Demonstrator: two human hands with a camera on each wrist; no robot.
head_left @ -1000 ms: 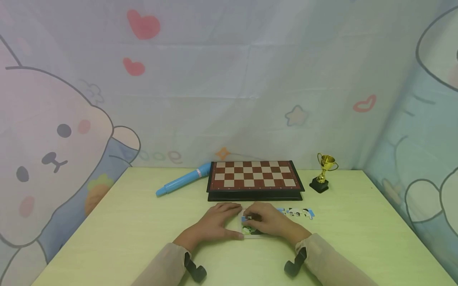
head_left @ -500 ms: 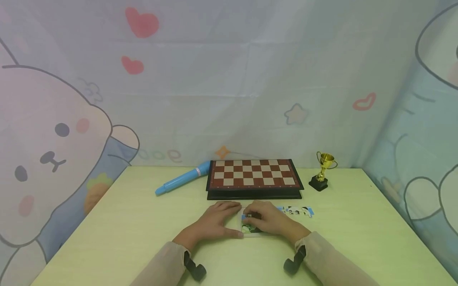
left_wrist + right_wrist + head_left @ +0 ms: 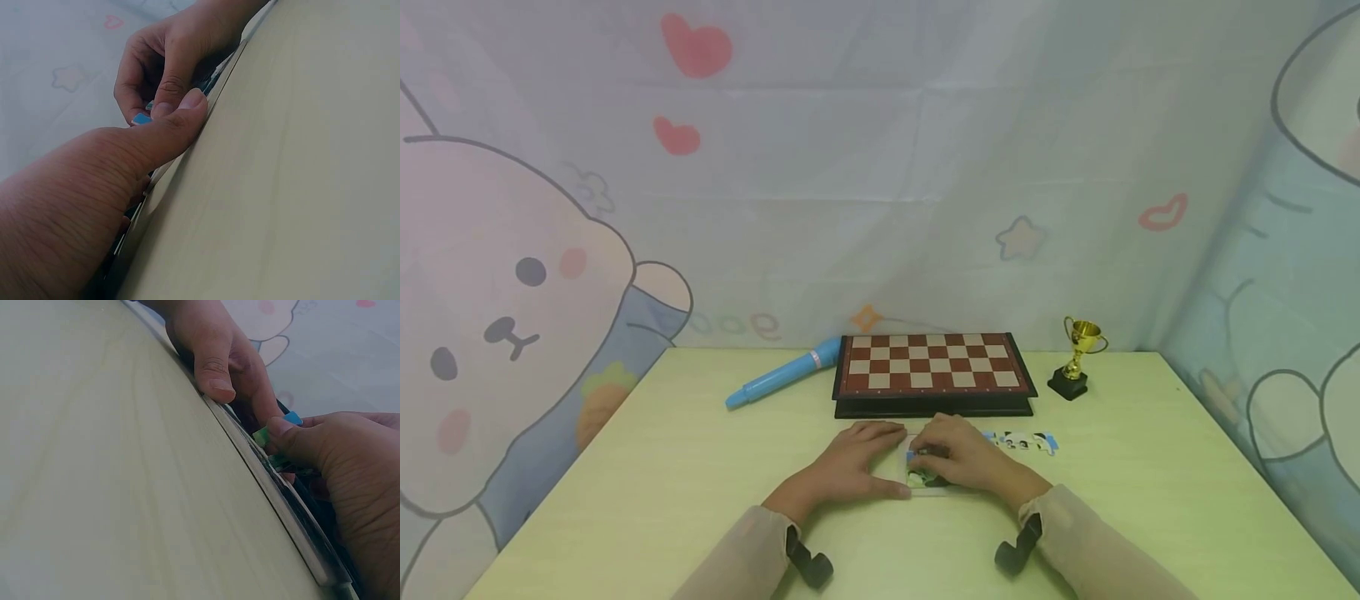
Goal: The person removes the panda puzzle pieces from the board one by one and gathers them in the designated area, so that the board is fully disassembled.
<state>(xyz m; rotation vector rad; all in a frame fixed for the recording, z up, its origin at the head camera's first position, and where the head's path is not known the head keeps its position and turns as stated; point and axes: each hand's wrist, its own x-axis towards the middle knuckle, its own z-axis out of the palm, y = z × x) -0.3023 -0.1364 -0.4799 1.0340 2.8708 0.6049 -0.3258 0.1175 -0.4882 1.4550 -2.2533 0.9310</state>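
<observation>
My left hand (image 3: pixel 850 468) lies at the left side of a flat jigsaw puzzle tray (image 3: pixel 938 492), thumb at its near corner and extended fingers by the far one. Over the tray, the right hand (image 3: pixel 961 457) pinches a small jigsaw piece (image 3: pixel 261 435) between thumb and fingers. Blue and green parts of that piece show in the right wrist view, and a blue bit in the left wrist view. Green and black printed pieces fill the visible near-left part of the tray; the right hand hides much of the remainder.
Several panda-printed jigsaw pieces (image 3: pixel 1019 442) lie right of the tray. Behind the hands stands a folding chessboard (image 3: pixel 934 367), with a blue toy microphone (image 3: pixel 782 379) at its left and a gold trophy cup (image 3: pixel 1081 342) at its right. A printed cloth hangs behind the table.
The right hand's fingers shift slightly over the tray, its knuckles rising a little toward the chessboard. The left hand keeps its place; the whole view drifts slightly upward.
</observation>
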